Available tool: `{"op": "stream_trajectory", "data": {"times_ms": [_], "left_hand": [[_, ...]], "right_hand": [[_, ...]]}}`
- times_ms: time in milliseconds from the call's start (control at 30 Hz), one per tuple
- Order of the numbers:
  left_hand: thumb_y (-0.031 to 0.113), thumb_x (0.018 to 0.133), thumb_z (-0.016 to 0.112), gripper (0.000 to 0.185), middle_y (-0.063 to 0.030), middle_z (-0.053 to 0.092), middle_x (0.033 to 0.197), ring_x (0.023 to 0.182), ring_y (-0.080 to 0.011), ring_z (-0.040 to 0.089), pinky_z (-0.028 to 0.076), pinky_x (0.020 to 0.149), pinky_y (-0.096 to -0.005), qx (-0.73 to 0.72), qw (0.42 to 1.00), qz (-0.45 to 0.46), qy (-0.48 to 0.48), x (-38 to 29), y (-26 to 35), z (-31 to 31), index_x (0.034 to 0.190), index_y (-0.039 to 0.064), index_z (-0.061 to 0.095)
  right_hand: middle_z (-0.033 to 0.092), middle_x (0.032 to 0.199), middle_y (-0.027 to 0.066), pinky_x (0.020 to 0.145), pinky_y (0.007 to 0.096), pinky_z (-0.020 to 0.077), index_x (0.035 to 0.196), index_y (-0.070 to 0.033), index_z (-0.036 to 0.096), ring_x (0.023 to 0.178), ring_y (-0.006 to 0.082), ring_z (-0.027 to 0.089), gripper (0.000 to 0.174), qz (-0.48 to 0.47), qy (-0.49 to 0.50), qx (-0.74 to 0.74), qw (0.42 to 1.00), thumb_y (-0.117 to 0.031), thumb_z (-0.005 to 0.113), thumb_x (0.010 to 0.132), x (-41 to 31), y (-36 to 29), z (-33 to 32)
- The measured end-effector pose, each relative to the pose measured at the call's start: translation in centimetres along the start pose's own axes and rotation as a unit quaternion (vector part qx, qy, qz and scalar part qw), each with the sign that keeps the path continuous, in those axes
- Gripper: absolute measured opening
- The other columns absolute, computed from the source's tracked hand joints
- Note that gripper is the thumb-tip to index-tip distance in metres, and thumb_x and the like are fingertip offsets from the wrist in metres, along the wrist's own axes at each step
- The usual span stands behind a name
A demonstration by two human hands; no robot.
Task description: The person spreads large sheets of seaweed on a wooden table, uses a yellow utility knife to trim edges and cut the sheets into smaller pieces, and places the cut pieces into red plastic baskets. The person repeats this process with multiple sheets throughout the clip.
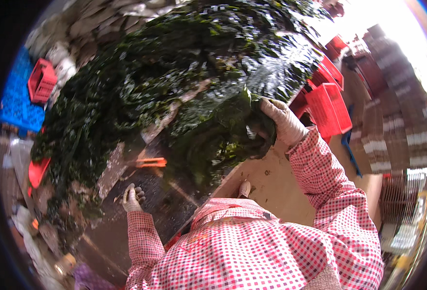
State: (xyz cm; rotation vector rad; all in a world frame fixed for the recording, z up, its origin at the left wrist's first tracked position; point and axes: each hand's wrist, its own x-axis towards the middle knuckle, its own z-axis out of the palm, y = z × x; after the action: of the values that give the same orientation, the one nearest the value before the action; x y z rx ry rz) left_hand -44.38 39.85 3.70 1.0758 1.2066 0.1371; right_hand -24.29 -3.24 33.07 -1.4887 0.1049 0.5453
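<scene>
My right hand [284,121], in a pale glove, grips a broad, dark green seaweed frond [235,123]. The frond hangs in folds to the left of the hand and blurs at its lower part. My left hand [133,198], gloved with dark fingertips, is held low over the dark tabletop [108,232]. Its fingers are half curled and apart, and nothing shows in them. Just above it lies an orange-handled tool [151,162], whose far end is hard to make out. A large heap of wet seaweed [133,79] covers much of the table.
Red plastic crates [329,108] stand at the right, beyond the table edge. Stacked cartons [395,108] rise behind them. A blue plastic pallet [23,94] carries another red crate [42,80] at the left. Pale sacks [90,21] lie beyond the heap.
</scene>
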Motion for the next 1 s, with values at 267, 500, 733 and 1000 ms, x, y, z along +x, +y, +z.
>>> {"op": "stream_trajectory", "data": {"times_ms": [267, 500, 733, 1000], "left_hand": [[0.031, 0.098, 0.064, 0.033, -0.0054, 0.07, 0.092, 0.07, -0.0179, 0.064, 0.053, 0.061, -0.0331, 0.171, 0.975, 0.071, -0.12, -2.5, -4.1, 5.1, 0.125, 0.011, 0.066], [0.018, 0.099, 0.063, 0.027, -0.0117, 0.068, 0.084, 0.056, -0.0196, 0.06, 0.049, 0.046, -0.0311, 0.255, 0.946, -0.051, -0.194, -7.8, -10.4, 15.9, 0.125, 0.009, 0.063], [0.01, 0.101, 0.059, 0.025, -0.0075, 0.06, 0.08, 0.054, -0.0145, 0.05, 0.042, 0.046, -0.0257, 0.333, 0.903, -0.086, -0.257, -15.4, -13.1, 28.4, 0.126, 0.01, 0.059], [0.018, 0.099, 0.065, 0.027, -0.0066, 0.074, 0.09, 0.062, -0.0129, 0.064, 0.049, 0.053, -0.0278, 0.552, 0.765, -0.019, -0.331, -21.0, -17.9, 39.6, 0.125, 0.012, 0.067]], "right_hand": [[0.07, 0.113, 0.0215, 0.077, 0.0364, 0.0571, 0.145, 0.001, 0.046, 0.095, 0.0343, 0.073, 0.058, -0.277, 0.237, -0.411, 0.836, -0.014, 0.068, 0.094, -9.9, 1.8, -16.1], [0.065, 0.132, 0.0185, 0.099, 0.0463, 0.0523, 0.142, -0.013, 0.055, 0.121, 0.0367, 0.063, 0.054, 0.282, 0.202, -0.429, 0.834, -0.017, 0.066, 0.089, -16.1, 30.9, -33.0], [0.05, 0.153, 0.0114, 0.114, 0.0376, 0.0428, 0.15, -0.014, 0.05, 0.14, 0.0287, 0.049, 0.073, 0.527, 0.176, -0.267, 0.788, -0.017, 0.069, 0.079, -27.5, 51.4, -46.1], [0.056, 0.144, 0.0215, 0.11, 0.0436, 0.0467, 0.152, -0.01, 0.041, 0.135, 0.0349, 0.054, 0.067, 0.581, 0.251, -0.203, 0.747, -0.017, 0.065, 0.089, -30.7, 44.8, -45.8]]}}
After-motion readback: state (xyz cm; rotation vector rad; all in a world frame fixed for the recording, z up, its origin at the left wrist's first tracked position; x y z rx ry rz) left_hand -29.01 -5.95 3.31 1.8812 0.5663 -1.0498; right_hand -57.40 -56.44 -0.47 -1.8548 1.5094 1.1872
